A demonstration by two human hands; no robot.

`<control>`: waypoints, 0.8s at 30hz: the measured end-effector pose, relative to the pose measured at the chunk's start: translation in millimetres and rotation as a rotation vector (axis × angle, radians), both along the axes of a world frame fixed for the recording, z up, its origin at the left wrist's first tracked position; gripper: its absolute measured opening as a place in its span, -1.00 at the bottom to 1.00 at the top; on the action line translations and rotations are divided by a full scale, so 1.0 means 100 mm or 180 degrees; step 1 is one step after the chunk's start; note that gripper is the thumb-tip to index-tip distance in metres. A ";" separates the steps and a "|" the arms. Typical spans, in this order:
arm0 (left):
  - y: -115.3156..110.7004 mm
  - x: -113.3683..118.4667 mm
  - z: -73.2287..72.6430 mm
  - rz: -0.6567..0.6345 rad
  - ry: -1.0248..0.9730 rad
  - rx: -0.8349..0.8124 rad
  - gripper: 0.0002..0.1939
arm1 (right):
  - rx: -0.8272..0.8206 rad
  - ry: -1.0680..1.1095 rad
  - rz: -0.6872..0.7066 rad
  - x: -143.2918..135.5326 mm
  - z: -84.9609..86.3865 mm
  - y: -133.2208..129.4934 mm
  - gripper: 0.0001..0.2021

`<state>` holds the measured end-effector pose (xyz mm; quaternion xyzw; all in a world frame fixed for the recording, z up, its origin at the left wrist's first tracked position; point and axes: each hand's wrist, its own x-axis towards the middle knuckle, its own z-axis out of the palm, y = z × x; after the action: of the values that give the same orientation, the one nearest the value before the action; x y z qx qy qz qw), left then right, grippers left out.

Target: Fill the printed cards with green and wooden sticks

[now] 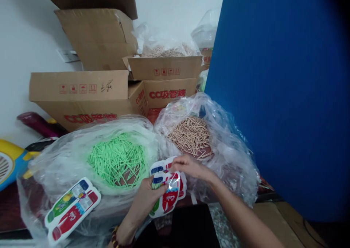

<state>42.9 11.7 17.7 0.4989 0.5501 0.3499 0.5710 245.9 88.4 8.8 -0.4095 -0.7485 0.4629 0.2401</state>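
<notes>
My left hand (146,195) is closed around a few bottle-shaped printed packets (170,201) marked "Cola", with green and red pictures. Its thumb lies across their front, and what look like green sticks show near the thumb. Over the top edge of these packets, my right hand (188,166) is pinched, its fingertips hiding whatever is between them. Thin green sticks (117,160) fill an open clear plastic bag (62,157) to the left. Tan sticks (191,133) lie in another clear bag (229,160), just beyond my right hand. A similar packet (72,211) lies flat on the left bag.
Cardboard boxes (79,86) stand behind the bags; one open box (165,67) holds a bag of more sticks (166,51). A large blue panel (279,95) bounds the right side. A yellow and blue object (13,160) sits at the far left.
</notes>
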 end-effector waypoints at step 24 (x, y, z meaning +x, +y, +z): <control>-0.15 -0.20 -0.15 0.0190 -0.0705 -0.0379 -0.75 | 0.1349 -0.3362 -0.1605 0.18 -0.26 1.21 -0.67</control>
<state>23.4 -3.1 2.9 0.4058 0.5181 0.3864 0.6462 264.3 209.5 -17.4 -0.6908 -0.7221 -0.0317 0.0155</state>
